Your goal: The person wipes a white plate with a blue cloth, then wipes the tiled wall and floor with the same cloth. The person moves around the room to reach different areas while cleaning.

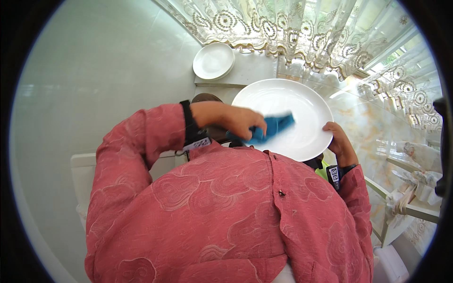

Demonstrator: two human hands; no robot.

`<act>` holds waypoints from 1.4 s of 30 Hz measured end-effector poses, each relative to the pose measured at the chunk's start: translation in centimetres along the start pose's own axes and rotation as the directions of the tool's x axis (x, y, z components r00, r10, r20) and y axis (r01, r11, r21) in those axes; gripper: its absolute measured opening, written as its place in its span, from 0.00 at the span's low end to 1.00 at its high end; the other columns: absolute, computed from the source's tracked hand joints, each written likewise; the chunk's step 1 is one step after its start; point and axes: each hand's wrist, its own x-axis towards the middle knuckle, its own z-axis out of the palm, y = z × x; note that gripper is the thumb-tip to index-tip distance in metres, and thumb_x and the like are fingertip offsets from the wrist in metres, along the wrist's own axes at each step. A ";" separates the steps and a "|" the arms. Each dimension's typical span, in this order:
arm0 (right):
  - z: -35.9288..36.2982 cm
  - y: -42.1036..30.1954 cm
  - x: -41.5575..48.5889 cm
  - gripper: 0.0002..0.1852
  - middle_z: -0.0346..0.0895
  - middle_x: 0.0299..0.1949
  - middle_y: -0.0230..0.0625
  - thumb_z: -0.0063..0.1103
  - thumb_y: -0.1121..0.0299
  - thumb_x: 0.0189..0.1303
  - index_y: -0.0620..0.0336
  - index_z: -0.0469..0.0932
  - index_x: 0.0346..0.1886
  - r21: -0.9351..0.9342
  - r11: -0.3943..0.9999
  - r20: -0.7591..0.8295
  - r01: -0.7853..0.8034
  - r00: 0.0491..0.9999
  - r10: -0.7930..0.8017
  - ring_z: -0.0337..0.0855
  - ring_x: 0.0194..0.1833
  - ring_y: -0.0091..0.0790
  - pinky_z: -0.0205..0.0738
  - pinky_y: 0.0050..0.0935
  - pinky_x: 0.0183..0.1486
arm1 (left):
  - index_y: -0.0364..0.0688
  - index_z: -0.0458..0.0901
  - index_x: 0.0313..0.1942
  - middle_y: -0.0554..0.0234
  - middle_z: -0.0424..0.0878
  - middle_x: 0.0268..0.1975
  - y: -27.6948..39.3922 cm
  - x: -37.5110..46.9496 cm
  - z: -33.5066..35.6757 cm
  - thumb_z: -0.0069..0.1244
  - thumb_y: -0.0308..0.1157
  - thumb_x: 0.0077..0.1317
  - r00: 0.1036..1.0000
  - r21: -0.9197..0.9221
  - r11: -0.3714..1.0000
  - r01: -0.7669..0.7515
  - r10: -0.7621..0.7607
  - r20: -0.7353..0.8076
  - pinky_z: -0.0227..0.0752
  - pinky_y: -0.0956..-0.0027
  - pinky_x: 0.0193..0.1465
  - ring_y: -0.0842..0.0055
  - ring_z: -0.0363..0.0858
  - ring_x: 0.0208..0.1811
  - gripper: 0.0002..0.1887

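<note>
A large round white plate is tilted in front of my torso. My right hand grips its right rim, the thumb on the upper face and the fingers hidden beneath. In my left hand is a bunched blue cloth, blurred, lying over the left and near part of the plate. Farther off, at least two smaller white plates are stacked on a pale low surface.
Lace curtains hang along the far side and the right. Marbled tile floor shows beyond the plate. To the right stands a pale frame with plastic bags. A white object is at my left.
</note>
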 end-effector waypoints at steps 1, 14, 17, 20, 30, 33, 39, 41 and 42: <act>-0.1 0.1 0.0 0.32 0.78 0.54 0.55 0.52 0.73 0.51 0.75 0.66 0.64 0.049 0.997 -0.001 -0.067 0.998 0.067 0.84 0.52 0.49 0.81 0.44 0.57 | 0.40 0.79 0.53 0.52 0.76 0.51 1.2 -0.4 0.1 0.50 0.26 0.55 0.995 -0.092 0.994 -0.052 0.059 0.081 0.69 0.62 0.59 0.60 0.75 0.53 0.22; 1.0 0.4 0.1 0.29 0.79 0.51 0.53 0.52 0.71 0.51 0.77 0.69 0.59 0.087 0.996 0.079 0.009 0.997 -0.016 0.83 0.51 0.50 0.77 0.46 0.61 | 0.46 0.86 0.47 0.61 0.83 0.53 -3.4 -3.9 3.1 0.48 0.15 0.54 0.963 0.008 0.994 -0.105 0.104 -0.247 0.66 0.58 0.65 0.61 0.77 0.59 0.22; 2.1 0.4 -0.2 0.30 0.80 0.49 0.52 0.53 0.71 0.49 0.76 0.70 0.58 0.100 0.993 -0.044 0.068 0.997 -0.064 0.85 0.47 0.49 0.82 0.45 0.54 | 0.44 0.84 0.40 0.58 0.83 0.44 -7.5 -8.3 1.0 0.48 0.17 0.51 0.823 0.327 0.879 0.346 -0.117 -0.556 0.74 0.58 0.51 0.56 0.79 0.49 0.17; 4.2 -1.1 0.3 0.32 0.77 0.52 0.49 0.50 0.73 0.49 0.73 0.67 0.62 0.018 0.974 0.025 0.226 0.974 -0.226 0.81 0.51 0.46 0.80 0.40 0.52 | 0.43 0.83 0.45 0.54 0.83 0.46 -10.4 -11.8 0.9 0.45 0.19 0.55 0.399 0.018 0.852 0.523 -0.226 -0.889 0.73 0.58 0.54 0.54 0.79 0.49 0.18; 16.6 -9.8 19.1 0.32 0.75 0.50 0.48 0.47 0.74 0.49 0.69 0.64 0.63 -0.318 0.919 0.154 0.235 0.969 -0.194 0.83 0.48 0.45 0.85 0.43 0.45 | 0.39 0.80 0.50 0.52 0.81 0.51 -16.7 -11.3 12.5 0.45 0.15 0.50 -0.025 -0.385 0.900 0.205 -0.388 -0.921 0.68 0.61 0.64 0.55 0.77 0.57 0.24; 20.8 -9.6 27.6 0.31 0.77 0.48 0.50 0.48 0.74 0.49 0.69 0.64 0.62 -0.319 0.938 0.170 0.134 0.982 -0.083 0.86 0.45 0.51 0.89 0.51 0.41 | 0.40 0.79 0.49 0.53 0.80 0.51 -17.5 -10.5 13.1 0.45 0.15 0.48 -0.050 -0.371 0.918 0.141 -0.367 -0.929 0.64 0.59 0.61 0.55 0.75 0.56 0.25; 28.0 -5.7 44.3 0.37 0.74 0.50 0.53 0.45 0.77 0.47 0.63 0.56 0.67 -0.295 0.952 0.231 0.085 0.973 -0.015 0.84 0.47 0.55 0.89 0.55 0.41 | 0.42 0.78 0.47 0.56 0.80 0.54 -17.7 -10.7 12.5 0.48 0.13 0.46 -0.043 -0.505 0.858 -0.088 -0.510 -0.859 0.64 0.60 0.60 0.56 0.74 0.57 0.25; 29.3 -4.1 48.9 0.38 0.72 0.51 0.54 0.45 0.78 0.47 0.62 0.54 0.68 -0.265 0.961 0.224 0.082 0.974 -0.021 0.83 0.48 0.56 0.89 0.57 0.41 | 0.42 0.78 0.46 0.57 0.80 0.55 -17.8 -10.9 12.3 0.49 0.13 0.45 -0.046 -0.552 0.823 -0.132 -0.562 -0.826 0.64 0.61 0.60 0.57 0.74 0.57 0.24; 29.8 -3.4 50.9 0.39 0.71 0.53 0.56 0.44 0.79 0.46 0.62 0.53 0.68 -0.251 0.967 0.193 0.053 0.981 -0.003 0.83 0.48 0.58 0.89 0.58 0.41 | 0.42 0.78 0.45 0.57 0.80 0.55 -17.8 -11.0 12.3 0.50 0.13 0.46 -0.049 -0.571 0.809 -0.142 -0.582 -0.812 0.65 0.61 0.60 0.57 0.74 0.56 0.24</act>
